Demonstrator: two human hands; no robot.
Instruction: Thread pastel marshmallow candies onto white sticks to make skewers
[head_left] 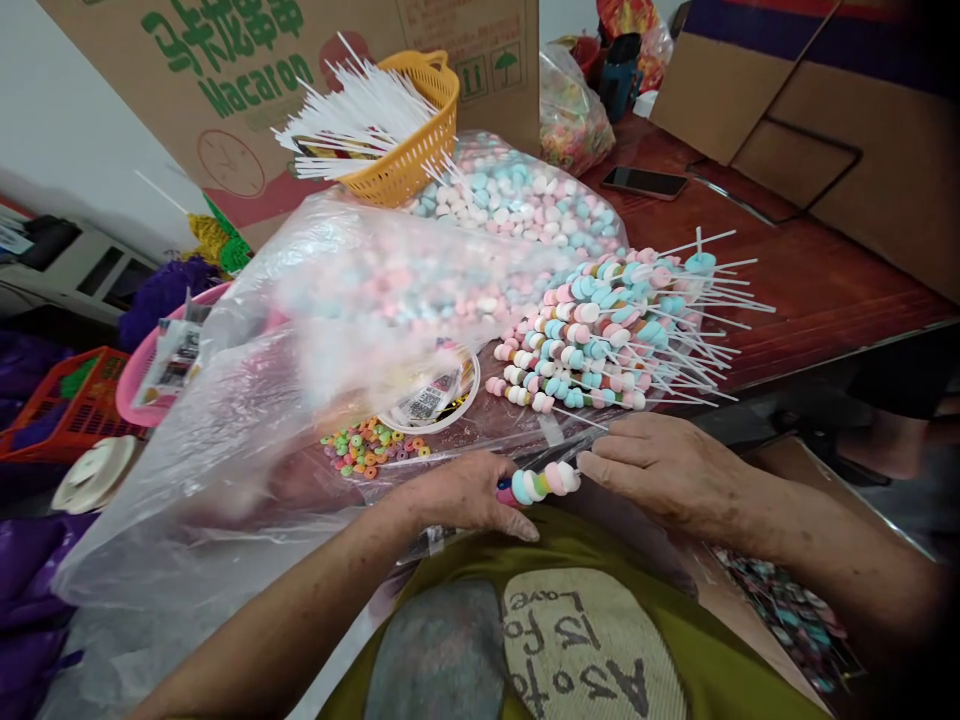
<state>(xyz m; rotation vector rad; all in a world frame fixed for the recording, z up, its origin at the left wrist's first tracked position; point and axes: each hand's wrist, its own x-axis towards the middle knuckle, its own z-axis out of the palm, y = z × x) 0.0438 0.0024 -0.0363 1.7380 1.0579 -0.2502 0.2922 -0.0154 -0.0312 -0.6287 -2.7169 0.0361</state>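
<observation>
Low in front of my body, a marshmallow skewer (536,483) carries pink, white, blue and green pieces in a row. My left hand (469,495) is closed around its left end, where a bit of dark blue and magenta shows by the fingers. At the other end, my right hand (656,475) has its fingers pressed together against the last white marshmallow; the stick there is hidden by them. Just beyond my hands lies a pile of finished marshmallow skewers (592,345), white sticks pointing right. Small coloured cereal rings (367,445) lie loose left of my hands.
A big clear bag of marshmallows (517,205) spreads over the red-brown table (757,350). Behind it, a yellow basket (409,165) holds white sticks (360,110) before a large carton (262,130). A round clear tub (431,395), a phone (645,181) and a pink basin (142,380) are around.
</observation>
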